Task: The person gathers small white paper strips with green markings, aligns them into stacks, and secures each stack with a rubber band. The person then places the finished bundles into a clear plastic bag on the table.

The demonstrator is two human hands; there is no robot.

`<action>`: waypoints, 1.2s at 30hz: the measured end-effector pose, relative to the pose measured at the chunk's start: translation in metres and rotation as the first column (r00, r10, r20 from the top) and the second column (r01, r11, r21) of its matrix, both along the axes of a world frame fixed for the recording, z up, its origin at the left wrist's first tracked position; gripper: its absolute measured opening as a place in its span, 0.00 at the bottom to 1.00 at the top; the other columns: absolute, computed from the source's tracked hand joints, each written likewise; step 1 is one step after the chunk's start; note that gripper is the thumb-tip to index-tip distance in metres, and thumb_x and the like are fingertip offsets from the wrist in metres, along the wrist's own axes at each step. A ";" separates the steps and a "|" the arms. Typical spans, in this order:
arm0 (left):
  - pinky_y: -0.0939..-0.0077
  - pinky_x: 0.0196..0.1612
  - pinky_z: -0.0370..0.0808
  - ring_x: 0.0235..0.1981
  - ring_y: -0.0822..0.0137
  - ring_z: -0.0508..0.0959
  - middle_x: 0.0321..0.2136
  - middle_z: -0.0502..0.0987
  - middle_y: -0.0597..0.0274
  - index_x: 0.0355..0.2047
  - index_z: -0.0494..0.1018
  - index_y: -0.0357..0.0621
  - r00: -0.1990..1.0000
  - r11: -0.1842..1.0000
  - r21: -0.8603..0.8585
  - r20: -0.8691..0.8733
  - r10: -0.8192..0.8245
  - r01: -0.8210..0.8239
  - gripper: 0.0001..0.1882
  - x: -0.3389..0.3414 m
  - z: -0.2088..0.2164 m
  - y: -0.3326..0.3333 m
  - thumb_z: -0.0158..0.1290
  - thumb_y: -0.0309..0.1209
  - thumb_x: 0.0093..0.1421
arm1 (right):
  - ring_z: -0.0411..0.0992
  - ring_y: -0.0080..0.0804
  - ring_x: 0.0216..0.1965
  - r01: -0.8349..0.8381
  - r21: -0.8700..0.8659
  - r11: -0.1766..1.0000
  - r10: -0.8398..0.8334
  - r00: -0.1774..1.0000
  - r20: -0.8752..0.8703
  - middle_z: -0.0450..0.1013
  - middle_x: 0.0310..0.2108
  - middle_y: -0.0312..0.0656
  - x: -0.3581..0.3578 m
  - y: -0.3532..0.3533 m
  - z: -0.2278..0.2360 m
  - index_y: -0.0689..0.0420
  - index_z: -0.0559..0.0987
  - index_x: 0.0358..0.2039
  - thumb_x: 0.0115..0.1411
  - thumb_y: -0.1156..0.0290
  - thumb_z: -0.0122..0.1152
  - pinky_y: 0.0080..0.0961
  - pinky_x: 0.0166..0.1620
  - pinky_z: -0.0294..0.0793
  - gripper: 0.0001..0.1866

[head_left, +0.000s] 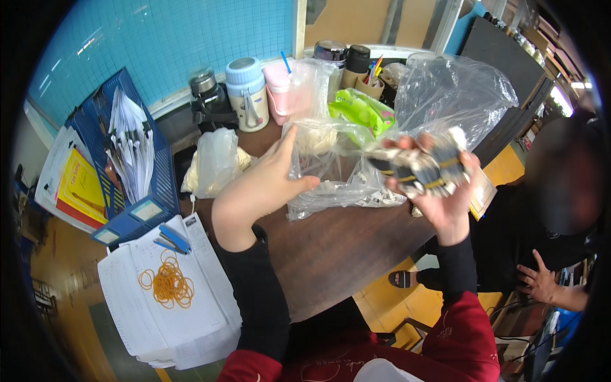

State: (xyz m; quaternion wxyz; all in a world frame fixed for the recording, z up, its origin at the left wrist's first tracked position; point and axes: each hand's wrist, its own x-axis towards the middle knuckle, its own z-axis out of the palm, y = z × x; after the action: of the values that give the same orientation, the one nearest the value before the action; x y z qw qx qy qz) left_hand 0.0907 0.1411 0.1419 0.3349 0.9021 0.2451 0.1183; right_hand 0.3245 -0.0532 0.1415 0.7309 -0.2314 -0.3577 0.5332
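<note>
My right hand point(450, 207) is wrapped round bundles of black and white strips point(417, 170) with narrow yellow bands, held above the table and slightly blurred. What the strips are made of cannot be made out. My left hand point(280, 169) rests against the side of a clear plastic bag point(318, 205), its thumb and fingers spread apart. Small whitish pieces show inside this bag, to the left of the held bundles. Left of my left hand stands another plastic bag point(216, 164) with cream-coloured contents.
Papers point(124, 290) carry orange rubber bands point(170, 284) and a blue stapler point(175, 239). A blue file rack point(168, 191) stands left. Bottles point(247, 95), a green packet point(361, 111) and a large clear bag point(452, 95) line the back. Another person point(509, 223) is at right.
</note>
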 end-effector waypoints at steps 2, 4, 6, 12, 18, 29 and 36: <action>0.66 0.71 0.55 0.72 0.49 0.56 0.70 0.50 0.32 0.71 0.39 0.26 0.997 0.997 0.079 0.070 -0.031 0.026 0.53 0.007 -0.001 -0.005 0.61 0.40 0.59 | 0.64 0.45 0.64 -0.163 -0.082 0.983 0.176 0.969 0.173 0.68 0.60 0.51 -0.012 0.034 0.015 0.56 0.72 0.58 0.66 0.44 0.53 0.48 0.57 0.74 0.31; 0.67 0.72 0.54 0.72 0.48 0.53 0.70 0.47 0.29 0.70 0.36 0.24 0.992 0.996 0.063 0.103 -0.074 0.068 0.56 0.010 -0.001 -0.006 0.63 0.36 0.57 | 0.67 0.39 0.63 -0.047 -0.370 0.928 0.195 0.906 0.375 0.67 0.63 0.50 -0.031 0.068 0.015 0.56 0.68 0.65 0.71 0.50 0.50 0.39 0.61 0.70 0.30; 0.67 0.72 0.54 0.72 0.48 0.54 0.71 0.46 0.30 0.70 0.36 0.24 0.988 0.994 0.051 0.115 -0.100 0.095 0.56 0.009 -0.002 -0.005 0.63 0.34 0.56 | 0.67 0.34 0.63 0.387 -0.206 0.899 0.029 0.417 0.908 0.68 0.62 0.47 -0.036 0.067 0.015 0.58 0.68 0.65 0.72 0.58 0.51 0.31 0.62 0.68 0.26; 0.72 0.47 0.76 0.52 0.61 0.73 0.68 0.60 0.40 0.74 0.41 0.38 0.991 0.997 -0.072 0.131 0.010 0.000 0.54 -0.003 0.001 0.008 0.64 0.27 0.55 | 0.69 0.31 0.58 0.667 0.348 0.659 -0.592 0.174 0.787 0.72 0.57 0.42 0.032 -0.022 -0.022 0.61 0.73 0.59 0.65 0.78 0.56 0.31 0.61 0.67 0.22; 0.74 0.30 0.77 0.40 0.66 0.77 0.63 0.66 0.45 0.74 0.44 0.45 0.991 0.940 -0.341 0.123 0.050 -0.005 0.49 0.000 0.009 0.005 0.60 0.25 0.57 | 0.69 0.57 0.56 0.731 0.434 0.527 -0.043 -0.487 0.872 0.70 0.56 0.53 0.048 -0.056 -0.150 0.60 0.77 0.53 0.55 0.61 0.70 0.44 0.61 0.68 0.27; 0.66 0.70 0.58 0.70 0.49 0.59 0.70 0.54 0.37 0.73 0.43 0.33 0.981 0.992 -0.042 0.155 -0.112 0.120 0.59 0.010 -0.012 0.013 0.67 0.23 0.45 | 0.76 0.44 0.46 0.691 0.706 0.154 -0.723 -0.408 0.557 0.77 0.45 0.49 -0.010 -0.035 -0.064 0.63 0.80 0.41 0.59 0.85 0.58 0.31 0.48 0.75 0.11; 0.66 0.70 0.57 0.72 0.48 0.54 0.72 0.46 0.36 0.73 0.37 0.34 0.957 0.985 0.079 0.235 -0.169 0.154 0.63 0.012 -0.007 0.004 0.68 0.24 0.45 | 0.70 0.45 0.55 0.383 0.711 0.590 -0.740 -0.096 0.666 0.72 0.55 0.47 -0.060 0.053 -0.017 0.59 0.79 0.48 0.59 0.79 0.63 0.38 0.57 0.67 0.15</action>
State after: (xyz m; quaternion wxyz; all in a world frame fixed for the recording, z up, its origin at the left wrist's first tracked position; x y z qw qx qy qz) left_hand 0.1027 0.1451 0.1348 0.3435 0.9076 0.1245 0.2066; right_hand 0.2646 -0.0003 0.1247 0.5258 -0.5187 -0.6559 -0.1556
